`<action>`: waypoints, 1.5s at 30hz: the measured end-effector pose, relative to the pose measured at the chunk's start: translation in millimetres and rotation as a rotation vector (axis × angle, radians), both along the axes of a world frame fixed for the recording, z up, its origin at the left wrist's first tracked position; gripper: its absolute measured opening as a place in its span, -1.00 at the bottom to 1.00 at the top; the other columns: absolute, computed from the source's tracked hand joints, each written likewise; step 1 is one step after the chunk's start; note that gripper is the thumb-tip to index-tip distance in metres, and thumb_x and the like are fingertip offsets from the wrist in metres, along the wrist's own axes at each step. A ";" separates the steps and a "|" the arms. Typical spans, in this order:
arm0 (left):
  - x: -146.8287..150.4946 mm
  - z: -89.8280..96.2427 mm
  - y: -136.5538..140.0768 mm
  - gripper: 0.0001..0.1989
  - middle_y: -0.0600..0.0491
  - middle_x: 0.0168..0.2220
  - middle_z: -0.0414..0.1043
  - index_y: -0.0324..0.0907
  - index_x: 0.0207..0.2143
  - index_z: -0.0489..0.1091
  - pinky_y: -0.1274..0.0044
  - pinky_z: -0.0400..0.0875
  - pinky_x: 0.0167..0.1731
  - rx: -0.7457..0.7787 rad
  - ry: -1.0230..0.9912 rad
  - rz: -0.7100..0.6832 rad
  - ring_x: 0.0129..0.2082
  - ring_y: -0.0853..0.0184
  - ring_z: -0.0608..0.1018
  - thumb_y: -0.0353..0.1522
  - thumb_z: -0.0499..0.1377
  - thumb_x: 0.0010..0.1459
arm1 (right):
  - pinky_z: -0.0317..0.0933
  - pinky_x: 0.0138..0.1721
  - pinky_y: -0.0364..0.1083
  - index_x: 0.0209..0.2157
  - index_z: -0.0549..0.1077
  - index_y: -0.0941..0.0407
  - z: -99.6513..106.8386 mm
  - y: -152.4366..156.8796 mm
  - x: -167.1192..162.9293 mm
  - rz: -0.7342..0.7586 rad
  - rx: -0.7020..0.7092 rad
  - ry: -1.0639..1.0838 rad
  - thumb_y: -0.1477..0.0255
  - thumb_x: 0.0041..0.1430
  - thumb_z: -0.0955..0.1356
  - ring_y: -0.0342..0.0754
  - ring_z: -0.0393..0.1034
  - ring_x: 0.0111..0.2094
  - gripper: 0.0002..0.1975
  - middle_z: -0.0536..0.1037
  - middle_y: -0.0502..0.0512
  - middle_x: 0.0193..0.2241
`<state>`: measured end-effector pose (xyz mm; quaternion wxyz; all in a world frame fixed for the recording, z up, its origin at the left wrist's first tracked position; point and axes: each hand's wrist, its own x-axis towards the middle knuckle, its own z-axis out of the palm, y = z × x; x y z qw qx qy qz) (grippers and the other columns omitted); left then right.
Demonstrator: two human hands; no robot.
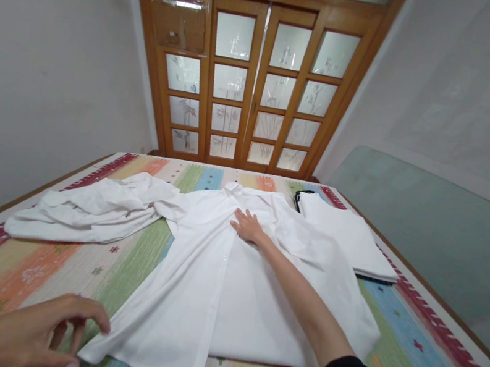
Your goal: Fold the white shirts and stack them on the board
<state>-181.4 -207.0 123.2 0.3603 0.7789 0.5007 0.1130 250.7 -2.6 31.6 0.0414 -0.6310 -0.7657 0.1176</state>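
A white button-up shirt (188,299) lies spread on the striped cloth, its collar toward the far end and its hem toward me. My right hand (247,226) rests flat on the upper part of the shirt beside the button line, fingers spread. At the lower left, my left hand (60,334) hovers by the shirt's bottom left corner; its thumb and fingers are curved and apart, with nothing between them. The shirt's front looks creased near the right hand and smoother toward the hem.
A crumpled white garment (95,208) lies to the left, touching the shirt's sleeve. At the right is a folded stack of white and dark cloth (344,231). The colourful striped cloth (132,265) covers the surface between two walls. Wooden glass-paned doors (254,85) stand beyond.
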 end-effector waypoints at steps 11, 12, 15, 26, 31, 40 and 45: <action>74.7 -39.4 168.8 -0.52 -0.15 -0.09 0.50 -0.21 -0.12 0.42 0.27 0.38 -0.02 0.547 0.083 0.095 -0.08 0.11 0.51 -0.07 0.02 0.08 | -0.18 0.26 0.13 0.28 0.08 0.34 -21.1 -13.2 -4.7 -0.070 0.173 -0.074 0.23 0.37 0.10 0.17 -0.15 0.34 -0.39 -0.04 0.42 0.32; 81.8 -46.5 183.7 -0.54 -0.16 -0.05 0.48 -0.22 -0.10 0.41 0.25 0.33 0.04 0.589 0.110 0.081 -0.02 0.10 0.48 -0.12 0.02 0.09 | -0.17 0.26 0.14 0.28 0.09 0.33 -21.7 -13.9 -5.1 -0.063 0.183 -0.076 0.24 0.37 0.09 0.17 -0.15 0.34 -0.40 -0.01 0.41 0.31; 99.9 -58.1 220.8 -0.58 -0.21 0.06 0.40 -0.25 -0.06 0.39 0.22 0.24 0.11 0.619 0.257 0.095 0.10 0.07 0.40 -0.22 0.00 0.12 | -0.15 0.25 0.15 0.29 0.09 0.31 -21.1 -14.8 -5.0 -0.046 0.192 -0.072 0.24 0.36 0.08 0.18 -0.14 0.33 -0.41 0.01 0.37 0.31; 97.2 -74.2 283.7 -0.38 -0.48 0.28 0.01 -0.57 0.14 0.16 0.15 0.09 0.19 0.754 0.387 0.331 0.26 -0.12 0.17 -0.26 -0.02 0.15 | -0.26 0.28 0.14 0.32 -0.02 0.33 -12.8 18.0 -6.9 -0.051 0.090 -0.022 0.26 0.38 0.02 0.12 -0.26 0.36 -0.39 -0.09 0.31 0.34; 101.5 -70.1 289.2 -0.36 -0.51 0.30 -0.10 -0.62 0.19 0.09 0.13 0.02 0.22 0.708 0.338 0.411 0.30 -0.14 0.08 -0.30 -0.04 0.16 | -0.25 0.28 0.18 0.32 -0.01 0.34 2.7 40.2 -16.4 -0.140 0.060 -0.019 0.32 0.39 0.03 0.16 -0.24 0.35 -0.42 -0.09 0.31 0.35; 95.4 -70.0 191.4 -0.40 -0.16 0.20 0.29 -0.25 0.10 0.33 0.25 0.13 0.22 0.358 0.049 0.135 0.21 0.08 0.32 -0.06 0.01 0.15 | -0.15 0.28 0.17 0.22 0.23 0.24 17.0 -43.6 55.7 0.020 0.274 0.114 0.28 0.27 0.21 0.19 -0.21 0.35 -0.45 0.02 0.31 0.32; 63.2 -59.8 122.7 -0.39 -0.07 0.01 0.49 -0.17 0.02 0.44 0.27 0.28 0.12 0.082 -0.145 0.196 0.03 0.07 0.49 0.04 0.06 0.09 | -0.08 0.26 0.20 0.17 0.28 0.11 -1.2 -159.6 151.3 -0.229 0.618 0.207 0.15 0.25 0.20 0.13 -0.04 0.31 -0.47 0.19 0.22 0.26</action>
